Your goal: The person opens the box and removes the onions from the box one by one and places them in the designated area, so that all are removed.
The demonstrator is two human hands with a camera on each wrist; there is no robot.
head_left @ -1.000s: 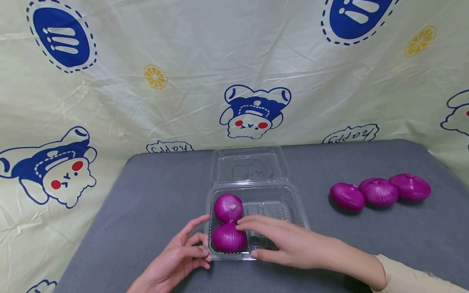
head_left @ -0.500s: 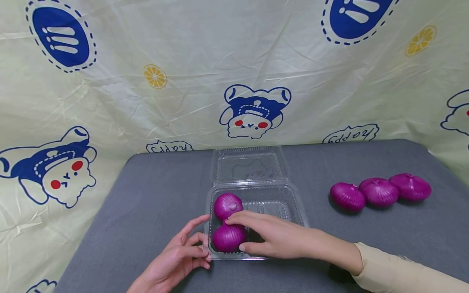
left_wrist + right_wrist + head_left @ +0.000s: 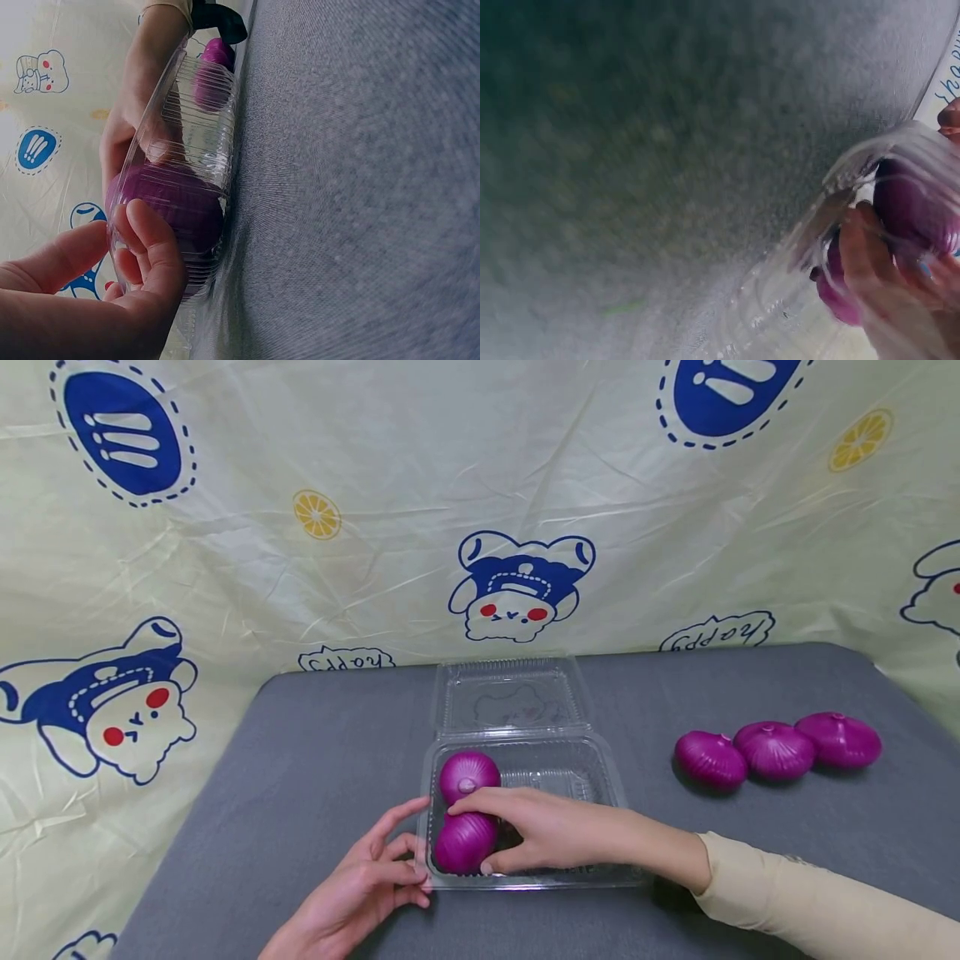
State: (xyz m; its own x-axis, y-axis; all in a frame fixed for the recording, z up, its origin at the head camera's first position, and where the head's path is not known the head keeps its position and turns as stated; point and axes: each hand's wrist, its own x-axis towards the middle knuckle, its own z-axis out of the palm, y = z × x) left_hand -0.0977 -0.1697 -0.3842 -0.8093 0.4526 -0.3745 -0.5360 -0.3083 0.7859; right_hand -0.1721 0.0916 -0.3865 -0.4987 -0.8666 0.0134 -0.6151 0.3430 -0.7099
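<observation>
So the biggest thing here is the pale backdrop cloth [image 3: 375, 427], which is hanging wrinkled behind everything and showing off blue-capped cartoon characters and orange slices. It's hiding whatever room is behind it, so no clue there. In front of it the table [image 3: 322, 743] is wearing a plain grey fabric cover, looking pretty flat from up top.

Next size down, a clear plastic box [image 3: 613, 777] is sitting mid-table, its lid [image 3: 517, 693] lying flipped back toward the cloth. A cream sleeve [image 3: 810, 889] is coming in from the right.

Hands: the right hand [image 3: 551, 827] is reaching inside the box, thumb and fingers curling round the nearer onion [image 3: 463, 845]. The left hand [image 3: 360, 885] isn't clutching anything afaict, it's just touching the box's left edge with loosely bent fingers.

Smallest, the onions. The nearer one and the farther onion [image 3: 468, 774] are sitting together along the box's left side, while three loose onions [image 3: 776, 750] are lying in a row on the right of the table. Imo things are looking partway along: two in, three out, lid not closed.
</observation>
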